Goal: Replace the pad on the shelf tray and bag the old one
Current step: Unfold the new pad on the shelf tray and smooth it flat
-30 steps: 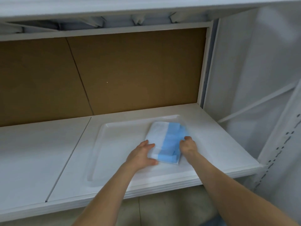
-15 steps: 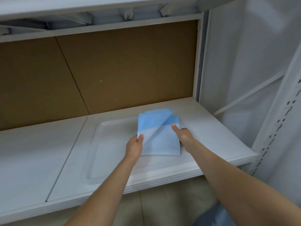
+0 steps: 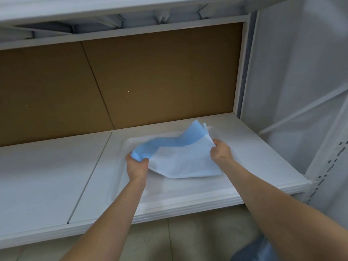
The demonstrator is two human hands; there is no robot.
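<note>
Left hand [image 3: 137, 166] and right hand [image 3: 220, 150] each pinch the pad [image 3: 180, 159] (half unfolded) over the tray [image 3: 130, 187]; spread it square to the tray's corners.

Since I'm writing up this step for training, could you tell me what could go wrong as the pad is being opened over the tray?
1. The pad is only partly unfolded and held at two edges by the left hand and right hand; it may land creased or folded over.
2. It sits toward the right of the tray, so it could end up off-centre, leaving the left part bare.
3. Both grips are at the edges, so thin material might tear or slip if pulled hard.
</note>
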